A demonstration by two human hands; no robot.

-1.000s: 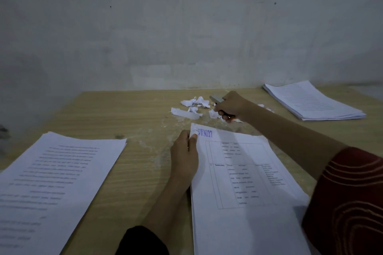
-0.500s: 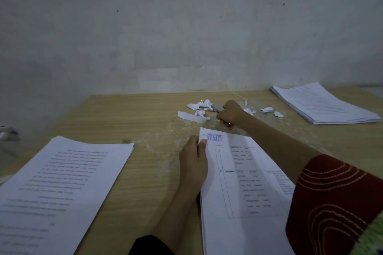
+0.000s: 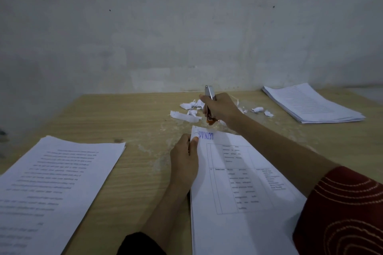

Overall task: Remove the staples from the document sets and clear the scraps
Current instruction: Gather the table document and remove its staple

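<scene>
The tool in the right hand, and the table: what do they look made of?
Tool: shiny silvery body, probably metal; orange tip at its lower end, possibly plastic. Table: pale matte surface with straight grain lines, wood or a wood-look laminate; cannot tell which.

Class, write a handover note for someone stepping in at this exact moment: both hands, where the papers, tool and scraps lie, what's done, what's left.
Left hand pinches the far left corner of the stamped document set, which lies flat in front.
Right hand grips a metal tool, upright just beyond that corner.
Paper scraps lie scattered at the far middle of the table. Also on it: far-right stack, near-left stack.
Done: some scraps already torn off.
Left: this set's corner, then clearing scraps. I cannot tell which stacks are finished.
</scene>
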